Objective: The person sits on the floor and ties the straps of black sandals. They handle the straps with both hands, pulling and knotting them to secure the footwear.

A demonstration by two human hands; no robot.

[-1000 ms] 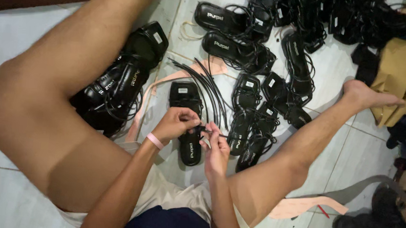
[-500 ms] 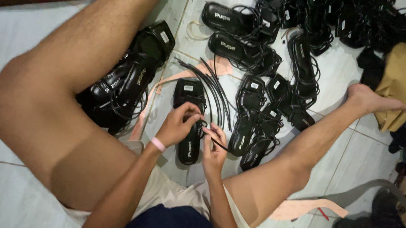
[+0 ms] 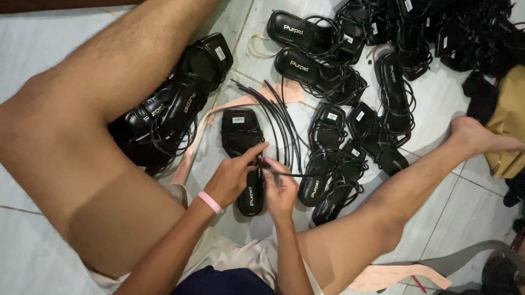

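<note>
The person sits on a pale tiled floor point(image 3: 16, 241) with both bare legs spread, and the hands meet between them over a black sandal sole point(image 3: 242, 141) that lies flat on the tiles, toe end pointing away. The left hand point(image 3: 234, 177), with a pink wristband point(image 3: 209, 202) on its wrist, rests on the middle of the sole, its fingers curled and the forefinger and thumb pinched narrow at the sole's right edge. The right hand point(image 3: 281, 189) sits just beside it, touching, with fingers closed tight around a thin black strap point(image 3: 300, 175) that runs off to the right from the fingertips. The heel end of the sole shows below the left hand.

Just past the sole's toe lies a bundle of loose black straps point(image 3: 277, 114), fanned across a pinkish strip point(image 3: 201, 140). To the left, against the thigh, is a pile of finished strappy sandals point(image 3: 176, 107). To the right, more black sandals point(image 3: 341, 165) lie in pairs, and a larger heap point(image 3: 431, 30) fills the far edge of the floor.
</note>
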